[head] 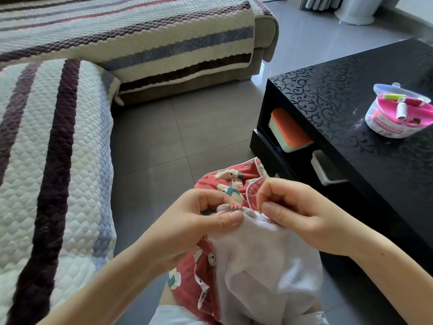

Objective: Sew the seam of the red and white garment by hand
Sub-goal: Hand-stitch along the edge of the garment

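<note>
1. The red and white garment (248,252) hangs over our lap, seam (232,207) uppermost.
2. Our left hand (199,222) pinches the seam; our right hand (295,212) pinches cloth just beside.
3. A thread box (398,116) sits well inside the table's (346,141) left edge.

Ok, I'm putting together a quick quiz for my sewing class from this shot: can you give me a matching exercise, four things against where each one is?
Things:
1. garment
2. sewing kit tub
3. orange-lidded box
4. striped cover

Places:
A. in the open shelf under the top of the black table
B. held between the left hand and the right hand
C. draped over the sofa
D. on top of the black table

Pairs: 1-B, 2-D, 3-A, 4-C
</note>
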Motion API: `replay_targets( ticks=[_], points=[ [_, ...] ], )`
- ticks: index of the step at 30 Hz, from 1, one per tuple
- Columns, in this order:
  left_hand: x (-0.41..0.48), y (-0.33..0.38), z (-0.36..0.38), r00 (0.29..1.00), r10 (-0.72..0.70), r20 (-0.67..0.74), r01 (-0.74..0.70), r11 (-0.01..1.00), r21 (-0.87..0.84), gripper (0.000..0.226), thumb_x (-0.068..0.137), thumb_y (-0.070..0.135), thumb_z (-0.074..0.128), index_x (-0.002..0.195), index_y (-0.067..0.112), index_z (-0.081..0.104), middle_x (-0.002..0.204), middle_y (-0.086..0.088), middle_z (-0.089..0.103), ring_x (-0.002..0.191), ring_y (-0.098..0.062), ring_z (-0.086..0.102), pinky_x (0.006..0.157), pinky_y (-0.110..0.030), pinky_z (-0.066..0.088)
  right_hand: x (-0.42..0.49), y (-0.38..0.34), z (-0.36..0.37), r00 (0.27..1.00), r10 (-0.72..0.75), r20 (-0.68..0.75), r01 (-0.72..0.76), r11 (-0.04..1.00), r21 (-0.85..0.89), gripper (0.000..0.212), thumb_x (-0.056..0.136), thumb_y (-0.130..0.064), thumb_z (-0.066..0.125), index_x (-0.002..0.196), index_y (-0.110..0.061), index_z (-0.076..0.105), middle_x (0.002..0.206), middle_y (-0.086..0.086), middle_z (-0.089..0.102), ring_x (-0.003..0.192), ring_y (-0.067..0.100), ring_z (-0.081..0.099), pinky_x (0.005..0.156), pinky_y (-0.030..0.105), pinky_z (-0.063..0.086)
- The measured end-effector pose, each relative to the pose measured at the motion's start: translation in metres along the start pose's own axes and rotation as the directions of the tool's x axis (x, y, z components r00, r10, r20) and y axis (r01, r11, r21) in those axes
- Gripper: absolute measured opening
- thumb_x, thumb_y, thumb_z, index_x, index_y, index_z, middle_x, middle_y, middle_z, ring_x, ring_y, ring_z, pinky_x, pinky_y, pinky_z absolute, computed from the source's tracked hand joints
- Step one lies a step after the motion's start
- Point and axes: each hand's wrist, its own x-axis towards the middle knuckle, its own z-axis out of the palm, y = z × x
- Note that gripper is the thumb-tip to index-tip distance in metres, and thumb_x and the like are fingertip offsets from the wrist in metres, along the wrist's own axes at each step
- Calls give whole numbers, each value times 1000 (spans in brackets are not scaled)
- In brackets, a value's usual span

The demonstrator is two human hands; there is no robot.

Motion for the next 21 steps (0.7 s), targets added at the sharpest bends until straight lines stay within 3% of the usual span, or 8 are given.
replay_targets(
  ticks=[12, 21],
  points=[
    [-4, 1, 2, 999, 39, -4, -39, 999, 21, 8, 72, 13, 68, 69, 17, 75, 68, 2, 68, 65, -7, 63, 57, -15, 48, -1, -3, 6, 1000, 11, -18, -9, 995, 99, 13, 88, -7, 50, 78, -13, 55, 65, -11, 51, 60, -1, 43, 57, 10, 36],
    [-3, 1, 4, 999, 38, -25, -37, 998, 47, 6, 70, 15, 69, 70, 16, 75, 68, 1, 67, 65, -7, 62, 57, -15, 48, -5, -3, 5, 999, 20, -35, -16, 995, 97, 10, 87, -7, 50, 79, -5, 54, 65, -7, 51, 60, 0, 44, 56, 11, 37]
  ],
)
